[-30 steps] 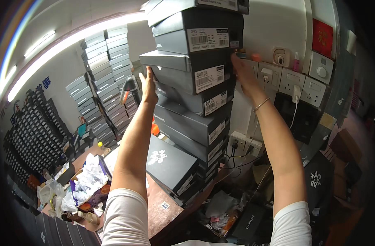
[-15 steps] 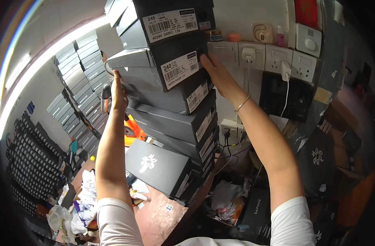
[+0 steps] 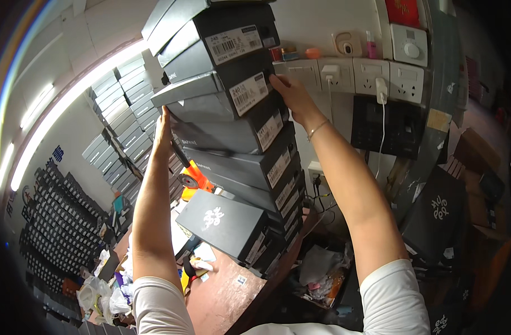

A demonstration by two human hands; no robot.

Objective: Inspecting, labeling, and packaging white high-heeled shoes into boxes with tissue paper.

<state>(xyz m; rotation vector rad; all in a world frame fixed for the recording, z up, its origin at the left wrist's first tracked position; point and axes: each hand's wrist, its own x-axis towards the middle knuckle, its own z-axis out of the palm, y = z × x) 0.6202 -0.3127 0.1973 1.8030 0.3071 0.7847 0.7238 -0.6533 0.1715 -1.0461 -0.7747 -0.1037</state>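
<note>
A tall stack of dark grey shoe boxes rises in front of me. My left hand [image 3: 163, 127] lies flat against the left end of a shoe box [image 3: 202, 97] in the upper part of the stack. At its right end, beside the white label, my right hand [image 3: 294, 99] presses with bent fingers. The box is gripped between both hands, while another labelled shoe box [image 3: 227, 28] rests on top of it. Just below, a further shoe box [image 3: 222, 134] touches its underside. The upper boxes sit slightly askew. My left fingertips are partly hidden behind the box edge.
A separate shoe box [image 3: 225, 220] with a white emblem lies lower on the pinkish table [image 3: 227, 298]. Behind the stack stands an orange tool [image 3: 195, 180]. Wall sockets [image 3: 373, 78] with plugged cords are at right. Crumpled plastic [image 3: 99, 296] lies lower left; more boxes line the far wall.
The whole view has shifted a little. The upper boxes and my hands sit slightly differently against the lower stack, and both hands stay on the same box.
</note>
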